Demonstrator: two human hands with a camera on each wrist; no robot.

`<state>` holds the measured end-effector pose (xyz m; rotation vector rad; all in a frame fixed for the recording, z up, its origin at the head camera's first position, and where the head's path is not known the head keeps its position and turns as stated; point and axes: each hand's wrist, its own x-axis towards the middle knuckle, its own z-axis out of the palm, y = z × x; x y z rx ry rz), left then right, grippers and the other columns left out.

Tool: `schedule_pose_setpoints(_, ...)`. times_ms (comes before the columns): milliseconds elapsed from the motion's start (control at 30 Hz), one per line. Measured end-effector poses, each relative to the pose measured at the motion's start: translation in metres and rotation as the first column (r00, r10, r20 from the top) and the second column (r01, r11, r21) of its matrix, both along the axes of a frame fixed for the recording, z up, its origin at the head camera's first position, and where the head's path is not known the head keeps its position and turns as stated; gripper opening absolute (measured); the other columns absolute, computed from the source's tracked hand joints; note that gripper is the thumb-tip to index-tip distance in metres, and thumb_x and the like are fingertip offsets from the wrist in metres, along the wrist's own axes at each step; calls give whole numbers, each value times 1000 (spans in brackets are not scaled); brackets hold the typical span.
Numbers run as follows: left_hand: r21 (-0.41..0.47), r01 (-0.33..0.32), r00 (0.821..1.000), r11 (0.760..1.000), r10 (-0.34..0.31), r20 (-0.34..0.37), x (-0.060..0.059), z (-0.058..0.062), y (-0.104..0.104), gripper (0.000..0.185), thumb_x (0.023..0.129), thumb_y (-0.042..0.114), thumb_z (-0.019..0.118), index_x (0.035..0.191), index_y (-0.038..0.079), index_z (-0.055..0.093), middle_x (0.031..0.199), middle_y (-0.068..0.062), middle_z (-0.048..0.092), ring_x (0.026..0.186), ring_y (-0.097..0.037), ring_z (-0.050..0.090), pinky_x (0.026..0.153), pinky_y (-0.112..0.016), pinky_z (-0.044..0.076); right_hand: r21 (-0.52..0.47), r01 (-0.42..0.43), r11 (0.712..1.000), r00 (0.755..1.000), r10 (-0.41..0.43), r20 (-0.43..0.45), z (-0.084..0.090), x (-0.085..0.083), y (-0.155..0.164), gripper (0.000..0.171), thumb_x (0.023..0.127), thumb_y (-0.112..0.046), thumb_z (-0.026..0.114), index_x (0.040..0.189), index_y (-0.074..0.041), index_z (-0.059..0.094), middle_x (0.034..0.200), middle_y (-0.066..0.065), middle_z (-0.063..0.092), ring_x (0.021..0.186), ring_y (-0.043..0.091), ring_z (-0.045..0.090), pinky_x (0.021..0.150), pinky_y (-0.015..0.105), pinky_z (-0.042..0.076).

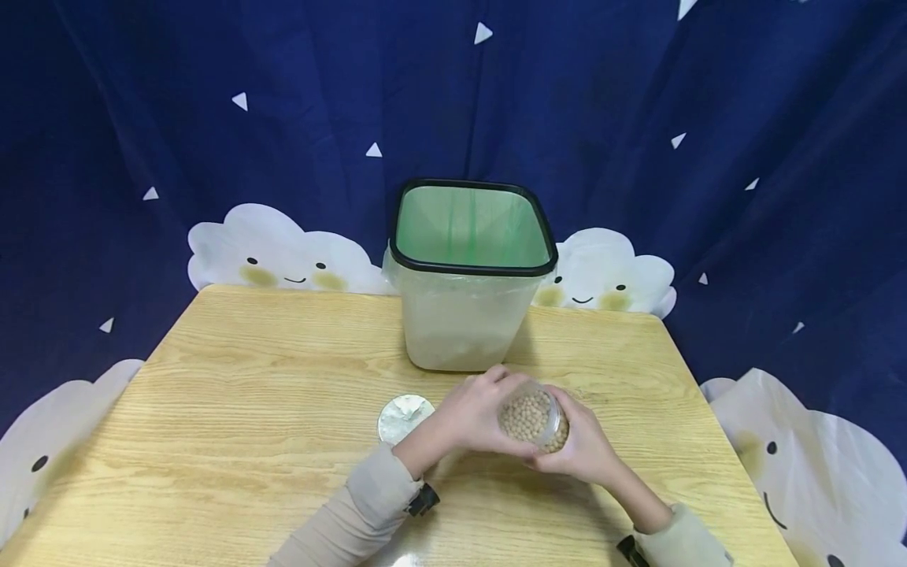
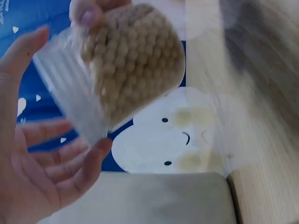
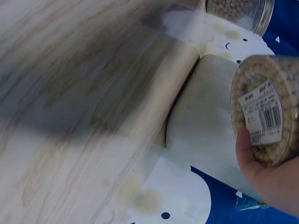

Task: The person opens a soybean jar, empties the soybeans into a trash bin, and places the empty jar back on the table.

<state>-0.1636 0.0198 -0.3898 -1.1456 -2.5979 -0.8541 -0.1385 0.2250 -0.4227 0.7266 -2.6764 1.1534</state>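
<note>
Between both hands is a clear jar [image 1: 526, 414] of round beige beans, tilted on its side above the table. My left hand [image 1: 476, 413] grips its clear ribbed end [image 2: 74, 88], thumb on one side and fingers on the other. At the jar's other end my right hand [image 1: 586, 445] holds the body near the base, which carries a white barcode label [image 3: 264, 114] in the right wrist view. Just left of my left hand, a second jar with a silver lid [image 1: 402, 416] stands on the table; beans [image 3: 231, 7] show inside it in the right wrist view.
A tall pale bin [image 1: 464, 327] with a black rim and green interior stands at the table's back, beyond the hands. The wooden table [image 1: 248, 409] spreads to both sides. A dark blue curtain [image 1: 305, 102] with white clouds hangs behind it.
</note>
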Motion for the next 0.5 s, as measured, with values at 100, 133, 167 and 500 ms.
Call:
schedule_pose_setpoints(100,27,-116,991,993,114,72,3,0,5,76,60,64,70,117,16,55,97,-3,57,79,-16,58,66,-24,48,-6,49,999,999,-49,-18,-3,2,-2,89,51,-22,86,126,-4,42,110,9,56,92,23,56,72,39,49)
schedule_pose_setpoints(133,41,-147,985,988,142,101,4,0,6,76,60,65,69,116,15,55,97,-3,58,80,-16,58,66,-24,48,-16,63,998,998,-63,-18,-3,2,-3,89,50,-21,86,126,-4,42,110,10,56,93,24,56,72,40,49)
schedule_pose_setpoints(167,54,-167,979,984,160,124,5,1,7,76,61,65,68,115,14,55,97,-3,58,81,-15,58,66,-24,48,-21,82,996,996,-83,-21,-4,3,-4,90,49,-21,86,125,-4,42,109,10,56,93,24,57,72,41,49)
schedule_pose_setpoints(500,68,-217,971,974,209,117,4,4,-2,84,64,63,69,128,13,48,117,-7,52,98,-25,56,79,-37,49,-104,165,981,986,-164,13,-4,2,10,90,49,-16,88,127,-7,45,112,11,57,95,22,54,76,36,47)
